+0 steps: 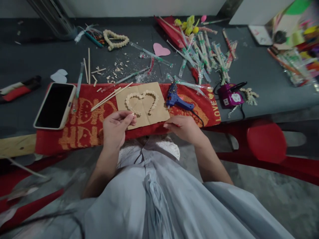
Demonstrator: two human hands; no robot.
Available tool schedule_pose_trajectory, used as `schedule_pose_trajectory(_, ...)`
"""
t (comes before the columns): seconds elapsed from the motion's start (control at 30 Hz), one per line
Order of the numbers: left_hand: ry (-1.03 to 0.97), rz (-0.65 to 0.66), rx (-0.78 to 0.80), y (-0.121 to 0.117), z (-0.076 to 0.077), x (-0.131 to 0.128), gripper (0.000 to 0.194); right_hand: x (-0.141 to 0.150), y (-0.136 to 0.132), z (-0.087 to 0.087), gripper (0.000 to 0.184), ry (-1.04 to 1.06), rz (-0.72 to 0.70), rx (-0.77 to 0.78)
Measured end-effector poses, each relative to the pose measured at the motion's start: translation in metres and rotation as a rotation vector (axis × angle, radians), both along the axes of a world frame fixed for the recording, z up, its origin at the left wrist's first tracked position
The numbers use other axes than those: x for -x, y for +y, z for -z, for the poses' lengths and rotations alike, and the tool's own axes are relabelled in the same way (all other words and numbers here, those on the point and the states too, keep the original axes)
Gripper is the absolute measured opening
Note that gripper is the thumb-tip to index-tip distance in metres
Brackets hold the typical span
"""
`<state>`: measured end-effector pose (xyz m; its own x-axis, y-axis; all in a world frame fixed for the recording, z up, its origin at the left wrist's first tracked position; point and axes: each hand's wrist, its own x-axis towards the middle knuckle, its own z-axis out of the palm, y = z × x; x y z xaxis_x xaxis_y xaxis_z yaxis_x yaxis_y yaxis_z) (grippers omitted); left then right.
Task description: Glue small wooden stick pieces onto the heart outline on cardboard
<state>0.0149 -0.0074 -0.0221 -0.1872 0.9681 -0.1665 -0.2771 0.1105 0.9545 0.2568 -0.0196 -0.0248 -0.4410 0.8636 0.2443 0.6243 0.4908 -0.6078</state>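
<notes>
A heart outline (155,96) built of short pale stick pieces lies on a creased brown paper sheet (160,114), with a gap at its lower point. My left hand (117,124) is at the paper's lower left, thumb and fingertips pinched by the heart's lower left end. A tiny pale bit shows at those fingertips, too small to make out surely. Over the paper's lower right corner, my right hand (183,127) has its fingers curled together; what they hold, if anything, is hidden. A blue glue gun (178,99) rests just beyond it. Two wooden chopsticks (109,97) lie left of the heart.
A red patterned cloth (92,129) lies under the paper. On it rests a phone (55,106). Wrapped chopsticks (203,49), cut stick bits (117,70), a pink paper heart (161,49) and a purple device (231,96) lie on the dark table. A red stool (266,142) stands right.
</notes>
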Motion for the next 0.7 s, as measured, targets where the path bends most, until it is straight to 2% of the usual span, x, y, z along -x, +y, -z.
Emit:
schedule_pose_trajectory(0.07,0.004,0.014,0.009,0.000,-0.001,-0.002,0.028,-0.017,0.002,-0.005,0.038,-0.120,0.054,0.027)
schedule_pose_trajectory(0.1,0.006,0.022,0.014,-0.001,-0.002,-0.003,0.029,-0.025,0.004,-0.008,0.037,-0.163,0.100,0.018)
schedule_pose_trajectory(0.2,0.000,0.043,0.034,-0.002,-0.005,-0.005,0.031,-0.044,0.014,-0.015,0.017,-0.259,0.245,-0.037)
schedule_pose_trajectory(0.3,-0.026,0.059,0.070,-0.002,-0.010,-0.008,0.033,-0.053,0.029,-0.016,0.033,-0.397,0.298,-0.065)
schedule_pose_trajectory(0.47,-0.048,0.045,0.080,-0.002,-0.016,-0.015,0.033,-0.046,0.049,-0.007,0.042,-0.581,0.303,0.010)
schedule_pose_trajectory(0.7,0.000,0.081,0.030,-0.003,-0.013,-0.016,0.030,-0.035,0.061,0.000,0.030,-0.639,0.361,0.040)
